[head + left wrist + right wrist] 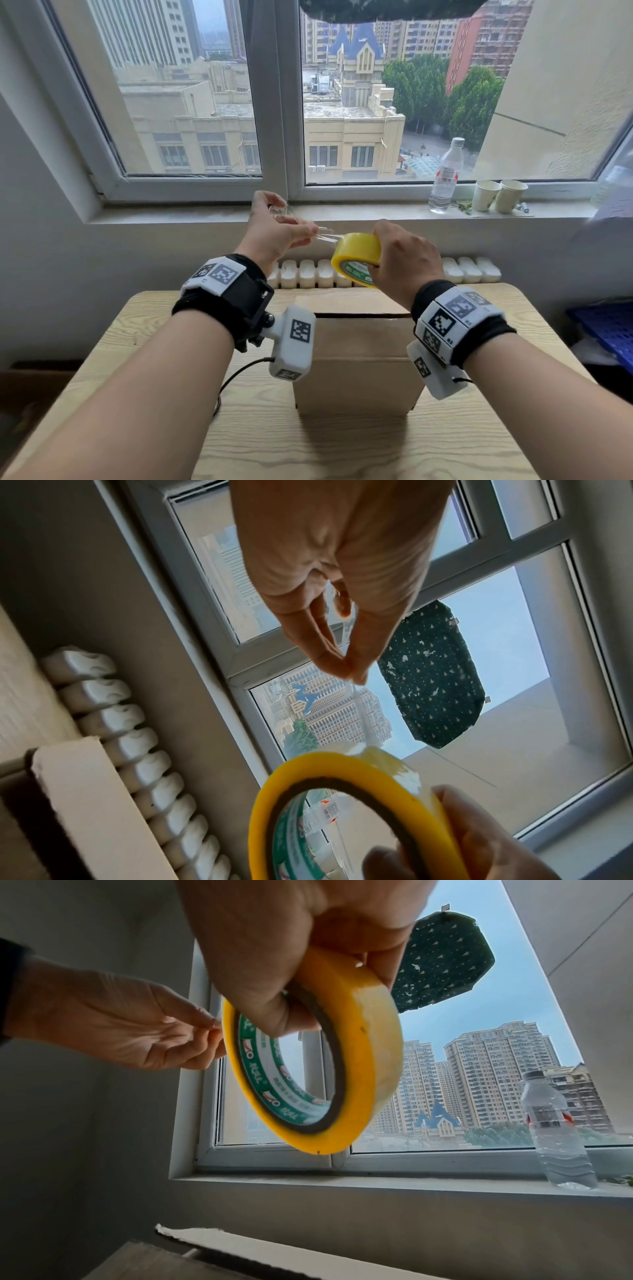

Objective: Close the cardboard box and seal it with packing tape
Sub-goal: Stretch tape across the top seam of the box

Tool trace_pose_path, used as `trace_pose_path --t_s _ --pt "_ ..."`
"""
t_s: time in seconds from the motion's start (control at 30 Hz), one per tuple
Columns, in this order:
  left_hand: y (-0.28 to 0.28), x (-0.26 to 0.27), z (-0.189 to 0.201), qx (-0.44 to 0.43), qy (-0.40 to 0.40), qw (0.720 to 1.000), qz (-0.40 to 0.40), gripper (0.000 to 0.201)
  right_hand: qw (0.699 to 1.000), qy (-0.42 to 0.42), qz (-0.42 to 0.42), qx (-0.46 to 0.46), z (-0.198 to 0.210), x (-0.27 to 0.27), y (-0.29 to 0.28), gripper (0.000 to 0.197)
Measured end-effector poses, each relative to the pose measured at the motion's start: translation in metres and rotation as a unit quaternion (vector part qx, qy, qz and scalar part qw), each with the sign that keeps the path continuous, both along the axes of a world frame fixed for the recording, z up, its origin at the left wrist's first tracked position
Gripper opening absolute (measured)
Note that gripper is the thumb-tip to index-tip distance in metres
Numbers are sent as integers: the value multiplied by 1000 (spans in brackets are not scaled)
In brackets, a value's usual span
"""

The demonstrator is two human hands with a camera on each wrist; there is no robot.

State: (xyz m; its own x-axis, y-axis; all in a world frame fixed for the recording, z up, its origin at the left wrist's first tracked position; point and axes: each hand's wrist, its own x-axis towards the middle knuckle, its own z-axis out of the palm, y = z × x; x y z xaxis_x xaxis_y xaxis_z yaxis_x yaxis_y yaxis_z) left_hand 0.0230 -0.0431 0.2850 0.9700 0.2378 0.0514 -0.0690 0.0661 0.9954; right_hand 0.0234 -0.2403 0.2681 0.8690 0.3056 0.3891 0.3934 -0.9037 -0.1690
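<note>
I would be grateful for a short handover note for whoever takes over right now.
Right hand grips the tape roll, raised above the cardboard box.
Left hand pinches the free tape end, pulled a short way off the roll.
The box sits on the wooden table, its flaps folded down with a gap at the back; no tape shows on it.
Left: close the gap and tape the seam.

The tape roll is yellow with a green-and-white printed core, the cardboard box plain brown on a pale wood-grain counter, and the hanging cloth at 12 o'clock dark green with white specks.
</note>
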Motion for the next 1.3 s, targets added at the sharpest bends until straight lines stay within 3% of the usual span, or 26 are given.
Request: trace_pose_path --t_s 0.1,0.2,0.37,0.57,0.7,0.8,0.87,0.97,1.0,1.1,1.17,1.3 --pt "2 1 -2 -26 13 1000 10 60 1000 -4 7 -13 0 0 0 24" --pt "9 0 -1 -52 43 998 0 41 999 -18 20 -24 -2 -2 -1 19" --pt "14 -3 -8 -44 80 995 28 34 998 -32 49 -37 -5 0 1 18" --pt "15 -7 -12 -76 124 989 26 62 993 -52 87 -61 -7 4 1 21" --pt "15 -8 -15 -83 119 986 78 55 991 -55 101 -64 -10 5 4 24" --pt "14 -9 -15 -57 125 988 73 25 991 -41 101 -76 -12 9 4 22" --pt "15 -7 -16 -28 132 987 92 20 991 -34 98 -85 -12 12 4 23" --pt "28 -7 -17 112 123 969 183 4 991 -31 100 -80 -11 15 0 22" --pt "36 -7 -19 149 128 960 198 14 991 -32 101 -79 -10 16 -2 22" --pt "44 -15 -18 155 138 972 112 14 990 -34 112 -85 -9 17 -1 23" --pt "40 -18 -18 144 148 977 46 31 989 -32 119 -79 -8 18 2 24" --pt "39 -15 -19 149 148 978 1 37 987 -32 126 -92 -10 18 3 23"
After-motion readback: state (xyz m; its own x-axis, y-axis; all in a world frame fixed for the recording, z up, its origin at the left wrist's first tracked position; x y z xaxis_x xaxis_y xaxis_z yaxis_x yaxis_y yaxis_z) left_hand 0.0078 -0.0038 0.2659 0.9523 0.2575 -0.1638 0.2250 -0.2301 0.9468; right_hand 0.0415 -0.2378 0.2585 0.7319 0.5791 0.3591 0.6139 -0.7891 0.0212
